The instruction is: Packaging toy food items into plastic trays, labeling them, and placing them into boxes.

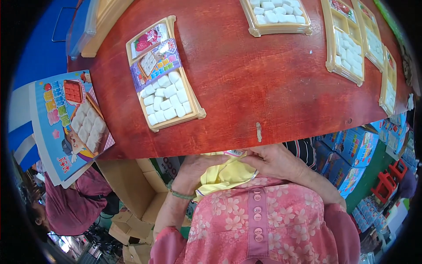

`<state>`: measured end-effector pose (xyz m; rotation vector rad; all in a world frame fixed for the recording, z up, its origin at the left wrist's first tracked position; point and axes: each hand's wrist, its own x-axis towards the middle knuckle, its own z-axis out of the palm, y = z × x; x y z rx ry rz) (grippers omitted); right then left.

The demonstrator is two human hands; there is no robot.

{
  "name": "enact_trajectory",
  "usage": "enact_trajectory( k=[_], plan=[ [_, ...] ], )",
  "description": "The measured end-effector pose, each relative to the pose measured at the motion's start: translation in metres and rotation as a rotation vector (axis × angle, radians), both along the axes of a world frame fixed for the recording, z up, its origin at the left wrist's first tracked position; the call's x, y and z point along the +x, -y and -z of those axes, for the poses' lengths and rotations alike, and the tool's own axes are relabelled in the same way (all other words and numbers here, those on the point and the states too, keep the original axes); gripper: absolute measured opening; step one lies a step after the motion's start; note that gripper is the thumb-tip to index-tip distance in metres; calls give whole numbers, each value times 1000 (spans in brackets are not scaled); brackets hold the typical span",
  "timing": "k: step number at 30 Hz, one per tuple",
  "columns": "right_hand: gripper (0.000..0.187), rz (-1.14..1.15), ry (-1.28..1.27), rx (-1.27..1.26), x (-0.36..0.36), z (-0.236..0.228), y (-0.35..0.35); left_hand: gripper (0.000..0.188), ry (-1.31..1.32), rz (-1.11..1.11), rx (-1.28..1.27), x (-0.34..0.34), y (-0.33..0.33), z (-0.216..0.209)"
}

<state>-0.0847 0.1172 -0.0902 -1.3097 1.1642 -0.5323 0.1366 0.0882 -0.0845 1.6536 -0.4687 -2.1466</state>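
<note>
Both hands are at the near edge of the red table [246, 83], in front of my body. My left hand [196, 169] holds a crumpled, shiny yellow sheet [224, 175] by its left side; its fingertips are hidden. On the other side, my right hand [277, 159] grips the same sheet near its top, with the fingers bent and partly out of sight. A cream tray [200, 113] of white marshmallows [167, 101] lies beyond my left hand. Around its middle runs a purple printed sleeve [163, 61], and a strawberry-pictured packet [149, 40] sits in its far compartment.
A stack of printed blue cards [57, 127] hangs over the table's left edge. More marshmallow trays [281, 30] stand at the far side and right. An open cardboard box [132, 189] is below left; blue cartons [351, 149] are below right. Another person's sleeve [74, 202] shows at left.
</note>
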Motion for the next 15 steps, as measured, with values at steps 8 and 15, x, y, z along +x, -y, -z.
enact_trajectory(
  k=[8, 15],
  plan=[
    [28, -26, -61, -58, 0, -11, 2, 56, -15, 49, -45, -4, -8, 1],
    [31, 29, -89, -119, 1, -6, -4, 48, 24, 109, -189, -10, -12, -2]
  ],
)
